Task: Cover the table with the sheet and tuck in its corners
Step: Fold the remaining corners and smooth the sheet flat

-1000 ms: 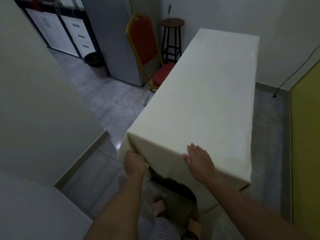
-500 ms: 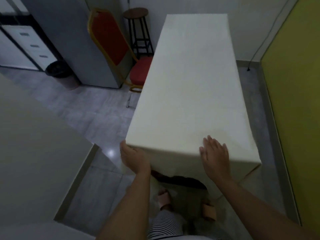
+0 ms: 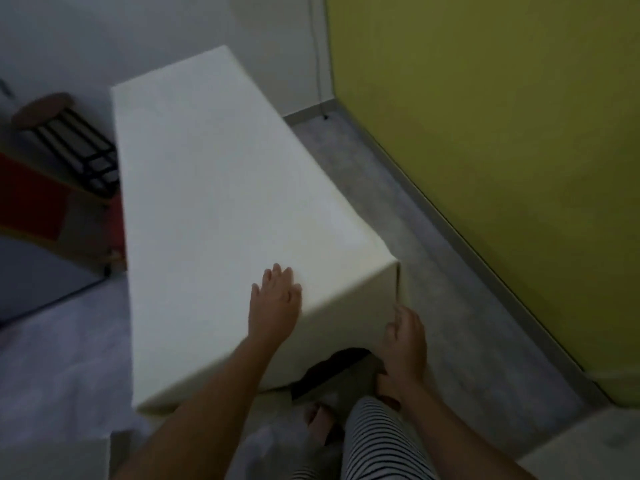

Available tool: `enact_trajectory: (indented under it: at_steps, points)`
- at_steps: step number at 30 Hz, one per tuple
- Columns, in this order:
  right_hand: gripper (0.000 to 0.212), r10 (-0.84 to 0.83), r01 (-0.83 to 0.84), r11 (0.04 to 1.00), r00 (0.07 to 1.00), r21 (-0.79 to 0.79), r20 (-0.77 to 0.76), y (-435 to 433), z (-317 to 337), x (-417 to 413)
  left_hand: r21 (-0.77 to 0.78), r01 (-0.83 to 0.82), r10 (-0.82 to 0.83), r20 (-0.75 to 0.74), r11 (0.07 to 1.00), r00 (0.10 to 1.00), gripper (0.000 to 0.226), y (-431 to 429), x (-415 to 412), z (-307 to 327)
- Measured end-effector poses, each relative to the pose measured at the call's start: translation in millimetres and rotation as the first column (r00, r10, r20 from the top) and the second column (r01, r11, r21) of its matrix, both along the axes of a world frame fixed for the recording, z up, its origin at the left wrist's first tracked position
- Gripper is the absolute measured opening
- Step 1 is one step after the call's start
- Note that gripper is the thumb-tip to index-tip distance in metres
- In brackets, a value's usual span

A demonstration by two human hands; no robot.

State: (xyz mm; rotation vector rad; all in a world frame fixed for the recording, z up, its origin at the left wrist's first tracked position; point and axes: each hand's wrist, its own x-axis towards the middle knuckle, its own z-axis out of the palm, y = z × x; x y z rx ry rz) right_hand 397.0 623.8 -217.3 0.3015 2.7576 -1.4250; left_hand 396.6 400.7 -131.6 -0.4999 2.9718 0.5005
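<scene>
- A cream sheet [image 3: 214, 188] is being shown lying over the whole top of a long rectangular counter. The counter itself is hidden beneath the cloth, which is hanging down the sides and the near end.
- The left grip [image 3: 275, 299] is being pressed flat on the sheet just inside the near edge, with fingers straight and spread and nothing clasped.
- The right grip [image 3: 405, 337] is being held low at the near right corner, beside the hanging cloth, with fingers loosely curled. Whether cloth is being pinched cannot be told, as that area is blurred.
- The near right corner is judged to be the one being tucked.
- To do this well, the top is best pinned by the flat grip so the cloth is not dragged sideways. The loose flap is best gathered close to the corner, folded flat and pushed up under the edge.
- The sheet is looking matte, smooth and thin, with crisp, box-like edges. At the near end its hem is arching over a dark gap.
- A mottled grey floor [image 3: 398, 188], a yellow wall [image 3: 485, 133] on the right and a round wooden stool [image 3: 45, 109] on the left are also being shown.
</scene>
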Motion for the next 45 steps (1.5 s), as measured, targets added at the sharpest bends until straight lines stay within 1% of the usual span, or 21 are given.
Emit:
enact_trajectory:
  at_steps: [2,3,5,8,10,12,15,17,20,22,24,27,29,32,34,37,40,42,45]
  points:
    - [0.035,-0.06,0.061,0.998,0.996,-0.019,0.064,6,-1,-9,-0.001,0.115,-0.114,0.044,0.993,0.992,0.048,14,-21,6]
    - [0.036,-0.061,0.063,0.998,0.995,-0.026,0.078,7,-1,-14,-0.016,0.167,-0.166,0.054,0.986,0.985,0.048,22,-32,8]
    - [0.036,-0.034,0.037,0.998,0.997,-0.041,0.075,7,2,-28,-0.047,0.259,-0.256,0.057,0.965,0.965,0.048,41,-52,9]
    - [0.035,-0.044,0.047,0.998,0.997,-0.036,0.069,8,3,-49,-0.029,0.344,-0.342,0.064,0.939,0.938,0.047,77,-74,10]
    - [0.033,-0.074,0.078,0.996,0.994,-0.052,0.081,7,4,-58,0.003,0.356,-0.355,0.053,0.935,0.933,0.046,96,-81,10]
    - [0.031,-0.106,0.115,0.989,0.99,-0.089,0.093,5,3,-64,0.03,0.326,-0.327,0.032,0.945,0.944,0.045,105,-85,7]
    - [0.025,-0.08,0.114,0.975,0.981,-0.191,0.179,3,3,-75,0.028,0.293,-0.292,-0.033,0.956,0.956,0.044,106,-84,0]
    - [0.02,-0.055,0.088,0.983,0.979,-0.162,0.197,3,4,-81,0.027,0.293,-0.291,-0.047,0.956,0.955,0.044,106,-82,-3]
    - [0.016,-0.061,0.077,0.992,0.986,-0.099,0.155,4,9,-85,0.006,0.281,-0.28,-0.068,0.96,0.958,0.043,109,-80,-3]
    - [0.013,-0.038,0.06,0.991,0.983,-0.12,0.179,6,8,-87,-0.014,0.279,-0.279,-0.082,0.96,0.957,0.042,110,-79,-3]
    - [0.019,0.012,0.022,0.988,0.975,-0.15,0.222,9,8,-89,-0.026,0.277,-0.278,-0.087,0.961,0.957,0.043,109,-79,-5]
    - [0.022,0.031,-0.013,0.996,0.98,-0.09,0.199,18,8,-88,-0.046,0.276,-0.279,-0.089,0.96,0.956,0.044,109,-79,-6]
    - [0.021,0.04,-0.04,0.999,0.987,0.0,0.157,27,8,-84,-0.059,0.276,-0.281,-0.092,0.959,0.955,0.047,110,-80,-7]
    - [0.014,0.071,-0.083,0.989,0.993,0.125,0.093,40,11,-68,-0.083,0.279,-0.286,-0.095,0.957,0.953,0.047,109,-80,-9]
    - [0.01,0.094,-0.097,0.973,0.995,0.207,0.024,48,12,-52,-0.081,0.278,-0.286,-0.1,0.957,0.953,0.044,110,-79,-9]
    - [0.019,0.111,-0.094,0.954,0.993,0.283,-0.047,47,16,-31,-0.075,0.281,-0.288,-0.107,0.957,0.952,0.042,111,-78,-7]
    - [0.015,0.109,-0.094,0.941,0.994,0.326,-0.026,43,14,-22,-0.072,0.286,-0.292,-0.112,0.956,0.95,0.042,111,-78,-6]
    - [0.02,0.113,-0.112,0.917,0.993,0.383,0.02,44,12,-21,-0.064,0.29,-0.296,-0.11,0.955,0.949,0.042,111,-78,-6]
    - [0.007,0.06,-0.065,0.888,0.998,0.455,0.025,53,8,-30,-0.051,0.297,-0.301,-0.111,0.954,0.947,0.043,110,-78,-5]
